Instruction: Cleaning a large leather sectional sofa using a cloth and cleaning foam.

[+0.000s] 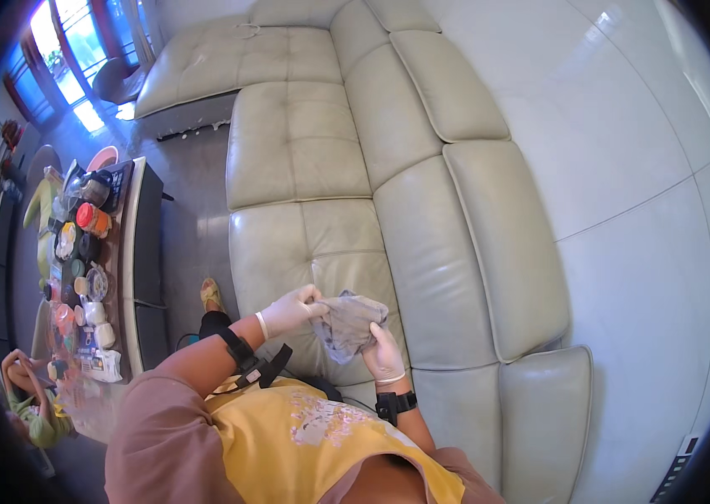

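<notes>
Both hands wear thin white gloves and hold one grey cloth (350, 321) above the light leather sofa seat (273, 239). My left hand (291, 311) pinches the cloth's left edge between thumb and fingertips. At its lower right edge, my right hand (384, 356) grips it with the thumb on top; the other fingers are mostly hidden. The cloth is bunched and creased, with a part hanging between the hands. Black straps with small devices are fastened around both wrists.
A long table (131, 271) on the left holds jars, cups, a kettle and packets. Beyond its near end sits another person (37, 403). The sofa backrest (440, 252) runs along the right, beside pale floor tiles (632, 264). My sandalled foot (211, 293) is between sofa and table.
</notes>
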Tool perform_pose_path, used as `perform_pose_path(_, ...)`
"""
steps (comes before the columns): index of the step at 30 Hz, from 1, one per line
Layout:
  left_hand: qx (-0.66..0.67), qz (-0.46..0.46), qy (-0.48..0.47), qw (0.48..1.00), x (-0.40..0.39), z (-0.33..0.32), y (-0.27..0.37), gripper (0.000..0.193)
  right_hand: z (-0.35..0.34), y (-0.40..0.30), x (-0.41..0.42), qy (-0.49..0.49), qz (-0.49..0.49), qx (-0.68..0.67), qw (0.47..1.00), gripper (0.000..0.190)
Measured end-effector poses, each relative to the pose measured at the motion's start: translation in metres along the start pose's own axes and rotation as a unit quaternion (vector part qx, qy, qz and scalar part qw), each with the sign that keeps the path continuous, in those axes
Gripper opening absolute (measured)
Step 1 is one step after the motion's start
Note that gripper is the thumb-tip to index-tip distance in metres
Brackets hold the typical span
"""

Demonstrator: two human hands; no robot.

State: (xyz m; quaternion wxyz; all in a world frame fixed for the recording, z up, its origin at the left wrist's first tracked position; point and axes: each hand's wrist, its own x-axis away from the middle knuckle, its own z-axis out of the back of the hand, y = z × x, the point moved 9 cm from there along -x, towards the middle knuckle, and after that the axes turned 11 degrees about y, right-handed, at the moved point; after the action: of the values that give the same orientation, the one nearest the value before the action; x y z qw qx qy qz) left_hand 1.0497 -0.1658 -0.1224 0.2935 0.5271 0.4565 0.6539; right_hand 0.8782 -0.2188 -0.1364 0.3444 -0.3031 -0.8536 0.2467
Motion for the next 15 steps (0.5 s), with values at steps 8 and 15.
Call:
perform_pose_path(8, 0.020, 0.054, -0.068, 0.996, 0.012, -0.024, 0.035, 0.038, 0.007, -0.006, 0.009, 0.050, 0.008, -0.036, 0.998, 0.041)
perform_pose_path(15, -0.287, -0.094, -0.214, 0.929, 0.034, -0.060, 0.036, 0.055, 0.026, -0.015, 0.007, 0.092, 0.004, -0.063, 0.994, 0.040)
